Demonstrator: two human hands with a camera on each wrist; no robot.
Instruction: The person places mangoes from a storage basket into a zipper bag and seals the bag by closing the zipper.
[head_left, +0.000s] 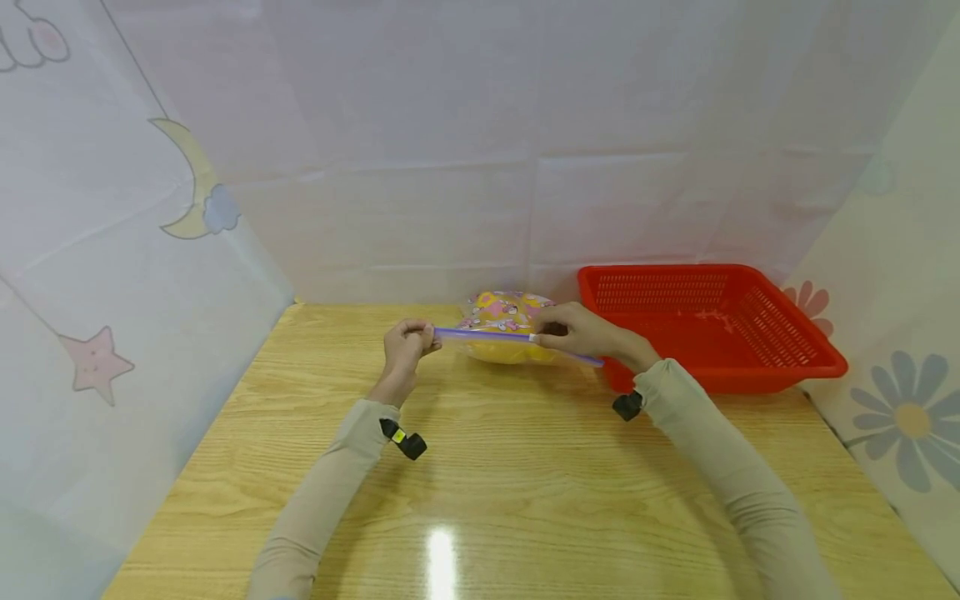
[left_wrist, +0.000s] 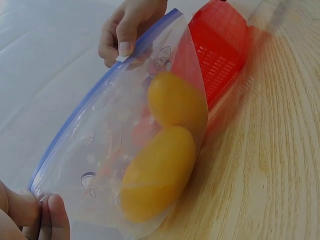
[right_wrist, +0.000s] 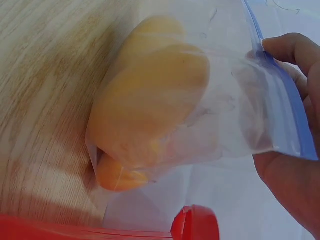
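Note:
A clear zip bag [head_left: 506, 354] with a purple-blue zip strip [left_wrist: 75, 112] and printed cartoon figures sits near the back of the table. Inside it are several yellow oval fruits [left_wrist: 157, 172] that look like mangoes. My left hand [head_left: 403, 350] pinches the left end of the strip between thumb and fingers. Farther right along the strip, my right hand [head_left: 581, 329] pinches the white slider [left_wrist: 121, 58] between thumb and curled fingers. Past the slider, the strip's right end sticks out below the right hand. The bag's mouth is stretched between both hands, with the fruits hanging low in it.
A red slotted plastic basket [head_left: 720, 375] stands at the back right, close beside the right hand and forearm. The wooden table [head_left: 510, 467] meets a light cloth backdrop [head_left: 420, 217] at its back edge. Patterned cloth also hangs at both sides.

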